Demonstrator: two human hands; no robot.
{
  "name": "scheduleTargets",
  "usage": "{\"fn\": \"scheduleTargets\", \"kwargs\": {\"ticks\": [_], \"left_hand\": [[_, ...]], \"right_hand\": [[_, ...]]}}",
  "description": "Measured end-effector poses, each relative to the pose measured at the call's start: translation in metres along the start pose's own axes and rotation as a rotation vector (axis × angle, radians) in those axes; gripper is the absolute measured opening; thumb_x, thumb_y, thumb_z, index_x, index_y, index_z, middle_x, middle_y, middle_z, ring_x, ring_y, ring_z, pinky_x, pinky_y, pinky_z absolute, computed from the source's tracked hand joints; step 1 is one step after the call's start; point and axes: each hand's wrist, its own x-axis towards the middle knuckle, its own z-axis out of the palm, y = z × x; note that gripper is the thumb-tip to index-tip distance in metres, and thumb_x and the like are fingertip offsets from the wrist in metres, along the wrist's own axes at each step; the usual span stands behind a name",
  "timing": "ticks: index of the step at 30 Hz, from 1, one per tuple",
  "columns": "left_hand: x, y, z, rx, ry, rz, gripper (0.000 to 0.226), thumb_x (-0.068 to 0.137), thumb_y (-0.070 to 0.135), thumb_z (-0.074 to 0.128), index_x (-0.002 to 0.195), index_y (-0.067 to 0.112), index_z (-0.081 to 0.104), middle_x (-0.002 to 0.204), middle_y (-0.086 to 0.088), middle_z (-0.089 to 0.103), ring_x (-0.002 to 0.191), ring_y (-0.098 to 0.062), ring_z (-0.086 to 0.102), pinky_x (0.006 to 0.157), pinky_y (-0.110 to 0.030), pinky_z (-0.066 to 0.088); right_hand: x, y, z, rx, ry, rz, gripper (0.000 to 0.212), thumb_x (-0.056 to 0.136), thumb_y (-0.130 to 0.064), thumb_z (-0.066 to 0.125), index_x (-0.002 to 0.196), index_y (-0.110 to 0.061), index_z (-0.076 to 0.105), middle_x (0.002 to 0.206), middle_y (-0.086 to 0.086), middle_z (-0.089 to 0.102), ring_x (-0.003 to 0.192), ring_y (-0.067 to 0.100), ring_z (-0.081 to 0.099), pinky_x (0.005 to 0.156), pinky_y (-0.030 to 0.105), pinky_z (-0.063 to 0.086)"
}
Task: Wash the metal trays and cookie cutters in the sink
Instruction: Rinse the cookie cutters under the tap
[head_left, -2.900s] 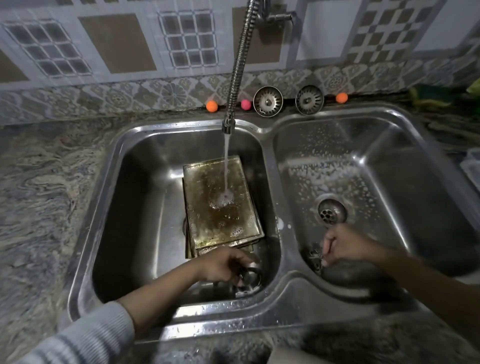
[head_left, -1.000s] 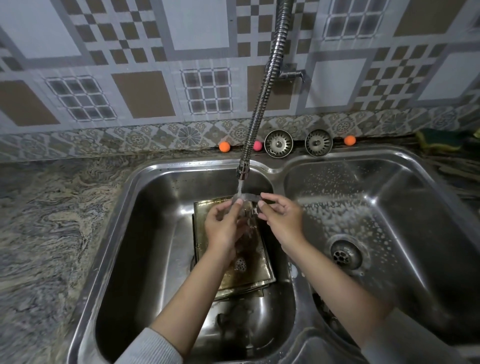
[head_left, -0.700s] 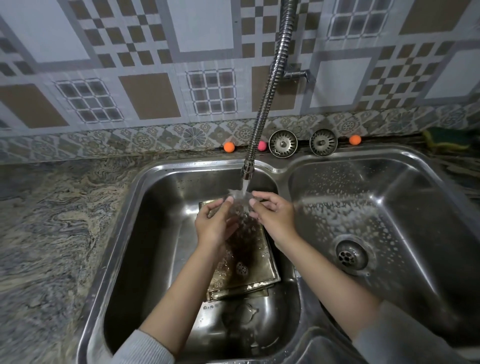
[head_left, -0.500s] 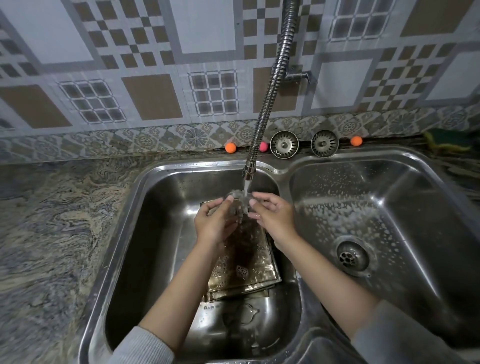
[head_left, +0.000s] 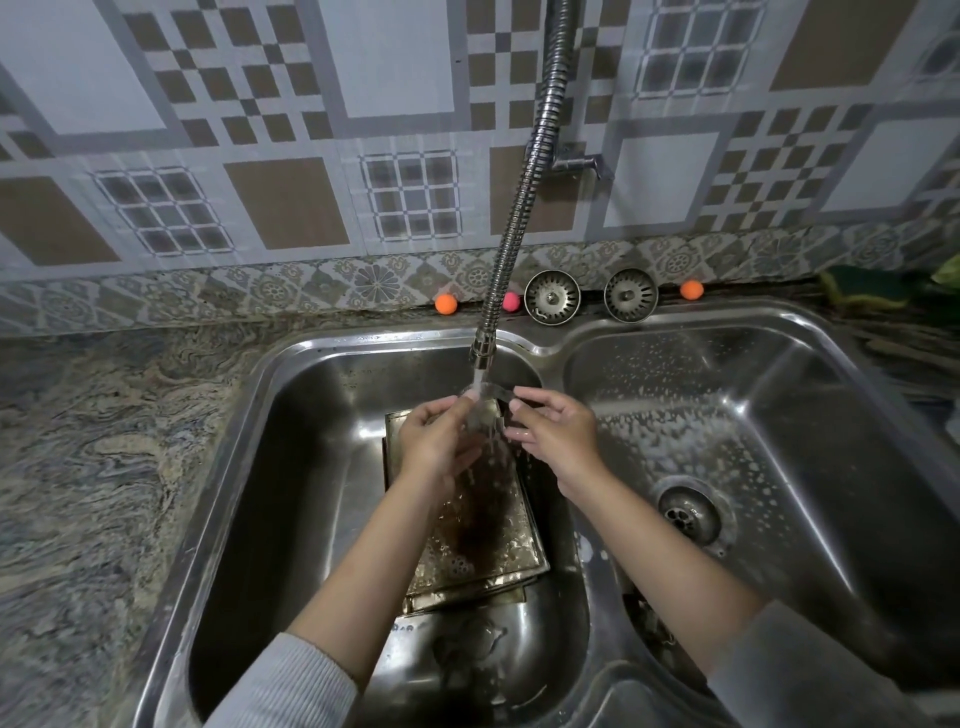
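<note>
Cookie cutter (head_left: 491, 410) under the tap stream, pinched between left hand (head_left: 436, 441) and right hand (head_left: 556, 434).

Brown-stained tray (head_left: 480, 540), silver sink (head_left: 322, 364), orange ball (head_left: 445, 304), swirled grey counter (head_left: 98, 467).

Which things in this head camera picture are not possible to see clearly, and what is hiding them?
- Cookie cutter, head view: running water and both hands blur it; its shape is unclear.
- Left hand and right hand: fingertip contact is lost in the splash.
- Metal trays: the left forearm and hands cover part; how many are stacked is unclear.
- Left basin drain: hidden under the trays.
- Sponge: dark, near the right edge.
</note>
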Motion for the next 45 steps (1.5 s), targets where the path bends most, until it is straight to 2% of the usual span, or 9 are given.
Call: {"fn": "scheduleTargets", "kwargs": {"ticks": [8,12,16,21,29,34,39,42,45], "left_hand": [[-0.001,0.006,-0.017,-0.005,0.011,0.002,0.033,0.080,0.026,0.075,0.107,0.012,0.062,0.084,-0.005,0.067,0.068,-0.021,0.066,0.065,-0.031,0.054],[0.001,0.008,-0.026,0.006,0.030,0.017,0.034,0.079,0.027,0.076,0.106,0.012,0.062,0.096,-0.009,0.067,0.072,-0.024,0.067,0.061,-0.031,0.053],[0.000,0.010,-0.029,0.013,0.022,0.028,0.031,0.080,0.027,0.075,0.104,0.013,0.062,0.092,-0.008,0.066,0.068,-0.023,0.066,0.061,-0.031,0.055],[-0.003,0.004,-0.025,0.036,-0.038,0.021,0.031,0.080,0.026,0.074,0.104,0.013,0.060,0.095,-0.008,0.069,0.071,-0.021,0.068,0.062,-0.031,0.054],[-0.008,-0.005,-0.004,0.050,-0.152,0.036,0.020,0.081,0.023,0.073,0.096,0.017,0.063,0.098,-0.011,0.071,0.079,-0.026,0.069,0.060,-0.029,0.052],[-0.009,-0.002,-0.006,0.024,-0.163,0.074,0.019,0.078,0.023,0.075,0.093,0.020,0.063,0.098,-0.009,0.072,0.086,-0.027,0.069,0.069,-0.033,0.052],[-0.008,0.007,-0.028,-0.016,-0.136,0.108,0.018,0.080,0.017,0.073,0.095,0.018,0.062,0.095,-0.008,0.070,0.089,-0.029,0.067,0.088,-0.044,0.053],[-0.010,0.013,-0.038,-0.011,-0.148,0.155,0.017,0.083,0.013,0.070,0.095,0.019,0.061,0.084,-0.004,0.072,0.082,-0.023,0.068,0.084,-0.041,0.054],[-0.014,0.017,-0.046,0.003,-0.232,0.200,0.018,0.085,0.009,0.065,0.099,0.019,0.059,0.077,0.003,0.072,0.074,-0.014,0.069,0.083,-0.036,0.052]], "right_hand": [[0.000,0.006,0.014,-0.026,-0.052,0.029,0.015,0.088,-0.014,0.068,0.103,-0.018,0.067,0.089,0.009,0.070,0.071,0.018,0.071,0.071,0.028,0.055],[-0.003,0.002,0.022,-0.012,-0.075,0.032,0.022,0.089,-0.010,0.066,0.110,-0.008,0.066,0.087,0.007,0.069,0.060,0.009,0.067,0.056,0.014,0.052],[-0.006,-0.001,0.023,0.054,-0.101,0.041,0.015,0.088,-0.003,0.065,0.102,-0.005,0.066,0.081,0.007,0.067,0.055,0.008,0.062,0.055,0.016,0.050],[-0.006,0.004,0.011,0.002,-0.067,0.050,0.013,0.086,-0.010,0.069,0.098,-0.014,0.067,0.088,0.014,0.071,0.069,0.022,0.067,0.065,0.023,0.053],[-0.010,-0.002,-0.018,-0.007,-0.012,0.027,0.016,0.085,-0.010,0.070,0.100,-0.015,0.066,0.091,0.011,0.073,0.072,0.018,0.072,0.062,0.018,0.054],[-0.009,-0.005,-0.014,-0.025,-0.022,0.016,0.017,0.084,-0.011,0.071,0.099,-0.016,0.066,0.088,0.007,0.073,0.076,0.019,0.072,0.066,0.020,0.055],[-0.005,-0.005,0.007,-0.030,-0.081,0.023,0.014,0.083,-0.012,0.073,0.094,-0.011,0.064,0.084,0.010,0.070,0.070,0.020,0.070,0.062,0.020,0.055],[-0.006,-0.010,0.021,-0.018,-0.119,0.042,0.013,0.084,-0.012,0.071,0.088,-0.009,0.059,0.078,0.010,0.066,0.062,0.017,0.063,0.058,0.019,0.052],[-0.006,-0.015,0.019,-0.066,-0.215,0.087,0.017,0.083,-0.016,0.073,0.084,-0.013,0.056,0.085,0.009,0.068,0.074,0.018,0.066,0.073,0.025,0.055]]}}
